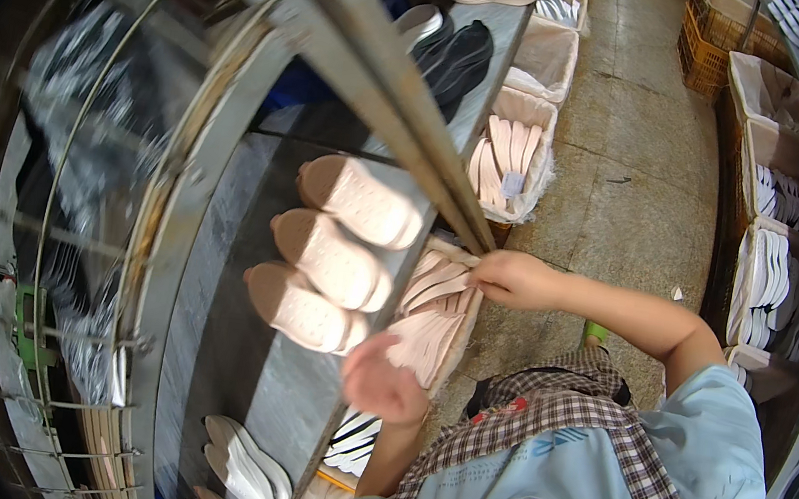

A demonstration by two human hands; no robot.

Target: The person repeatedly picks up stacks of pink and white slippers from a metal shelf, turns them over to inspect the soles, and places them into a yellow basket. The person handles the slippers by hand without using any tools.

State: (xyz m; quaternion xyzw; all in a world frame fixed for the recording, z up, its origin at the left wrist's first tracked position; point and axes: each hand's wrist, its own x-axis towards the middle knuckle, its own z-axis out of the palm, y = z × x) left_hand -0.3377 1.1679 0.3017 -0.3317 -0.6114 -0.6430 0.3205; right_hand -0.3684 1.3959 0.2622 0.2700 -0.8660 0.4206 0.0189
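My left hand (pixel 382 381) is blurred by motion at the front edge of the grey metal shelf (pixel 291 382). Its fingers look loosely apart, and nothing shows in them. Just beyond it on the shelf lie three pairs of pale pink shoe soles: a near pair (pixel 296 307), a middle pair (pixel 328 258) and a far pair (pixel 356 198). My right hand (pixel 509 278) is closed, fingers curled down, at the rim of a lined bin of pink soles (pixel 430 339), close to the foot of a metal post (pixel 407 114). What its fingers hold, if anything, is hidden.
White soles (pixel 240 466) lie lower on the shelf, dark ones (pixel 453 60) farther up. Lined bins with pink soles (pixel 507 158) line the shelf side. A concrete aisle (pixel 633 159) separates them from bins of white soles (pixel 767 278). A wire guard (pixel 68 236) stands at left.
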